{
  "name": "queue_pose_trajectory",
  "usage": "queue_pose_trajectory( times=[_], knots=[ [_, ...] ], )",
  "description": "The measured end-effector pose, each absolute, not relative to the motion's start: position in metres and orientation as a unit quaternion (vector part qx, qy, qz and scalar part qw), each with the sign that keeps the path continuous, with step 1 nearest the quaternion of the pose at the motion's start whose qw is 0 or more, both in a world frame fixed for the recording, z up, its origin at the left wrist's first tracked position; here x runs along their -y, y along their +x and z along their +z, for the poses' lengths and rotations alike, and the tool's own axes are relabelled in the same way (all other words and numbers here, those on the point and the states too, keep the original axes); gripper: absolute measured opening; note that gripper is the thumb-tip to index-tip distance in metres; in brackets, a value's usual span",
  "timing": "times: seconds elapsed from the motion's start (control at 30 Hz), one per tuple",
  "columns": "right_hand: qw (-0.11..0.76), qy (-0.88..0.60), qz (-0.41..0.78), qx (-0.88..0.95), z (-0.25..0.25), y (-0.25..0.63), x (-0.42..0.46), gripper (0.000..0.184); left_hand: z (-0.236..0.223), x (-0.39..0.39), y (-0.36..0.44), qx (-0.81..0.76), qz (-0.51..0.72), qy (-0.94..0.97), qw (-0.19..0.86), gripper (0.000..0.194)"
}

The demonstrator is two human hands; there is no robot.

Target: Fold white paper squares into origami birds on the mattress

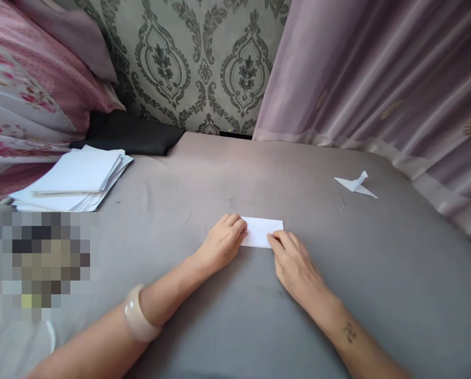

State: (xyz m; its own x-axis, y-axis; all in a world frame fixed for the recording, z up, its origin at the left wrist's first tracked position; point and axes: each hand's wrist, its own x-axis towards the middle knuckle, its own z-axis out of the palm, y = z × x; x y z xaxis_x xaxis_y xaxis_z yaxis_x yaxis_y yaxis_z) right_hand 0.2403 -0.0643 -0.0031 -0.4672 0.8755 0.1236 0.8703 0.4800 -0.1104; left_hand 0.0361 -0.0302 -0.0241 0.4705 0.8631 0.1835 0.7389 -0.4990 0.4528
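Note:
A small white folded paper [259, 232], rectangular in outline, lies on the grey sheet in front of me. My left hand [225, 239] is closed at its left end, fingers curled over the edge. At the right end, my right hand [293, 255] pinches the paper between thumb and fingers near its lower right corner. The fingertips hide parts of both ends. A pale bangle [138, 314] sits on my left forearm.
A folded paper bird [356, 183] rests toward the right. On the left is a stack of white paper [75, 171], with a black cloth-like item [135, 134] behind it. Curtains [338, 68] hang on the right above the grey sheet [227, 173]. A blurred patch covers the lower left.

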Motion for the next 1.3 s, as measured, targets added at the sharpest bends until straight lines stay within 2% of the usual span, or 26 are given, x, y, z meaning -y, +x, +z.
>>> queue_pose_trajectory(
  times=[0.13,0.33,0.5,0.7,0.9,1.3],
  knots=[
    [-0.003,-0.528,-0.045,0.848,0.006,0.216,0.083,0.041,-0.026,0.033,0.032,-0.471,0.240,0.830,0.175,0.016],
    [-0.046,-0.560,-0.035,0.827,0.013,0.186,0.098,0.053,-0.030,0.047,0.026,-0.488,0.250,0.815,0.189,0.024],
    [-0.041,-0.577,-0.014,0.816,0.015,0.181,0.101,0.050,-0.029,0.055,0.025,-0.514,0.282,0.781,0.214,0.033],
    [0.009,-0.570,-0.034,0.821,0.011,0.205,0.105,0.046,-0.026,0.055,0.023,-0.559,0.285,0.748,0.219,0.023],
    [0.023,-0.594,-0.015,0.804,0.011,0.241,0.106,0.043,-0.029,0.055,0.018,-0.596,0.284,0.718,0.223,0.025],
    [0.056,-0.595,0.078,0.798,0.019,0.268,0.079,0.029,-0.022,0.041,0.029,-0.655,0.297,0.639,0.273,0.021]
  ],
)
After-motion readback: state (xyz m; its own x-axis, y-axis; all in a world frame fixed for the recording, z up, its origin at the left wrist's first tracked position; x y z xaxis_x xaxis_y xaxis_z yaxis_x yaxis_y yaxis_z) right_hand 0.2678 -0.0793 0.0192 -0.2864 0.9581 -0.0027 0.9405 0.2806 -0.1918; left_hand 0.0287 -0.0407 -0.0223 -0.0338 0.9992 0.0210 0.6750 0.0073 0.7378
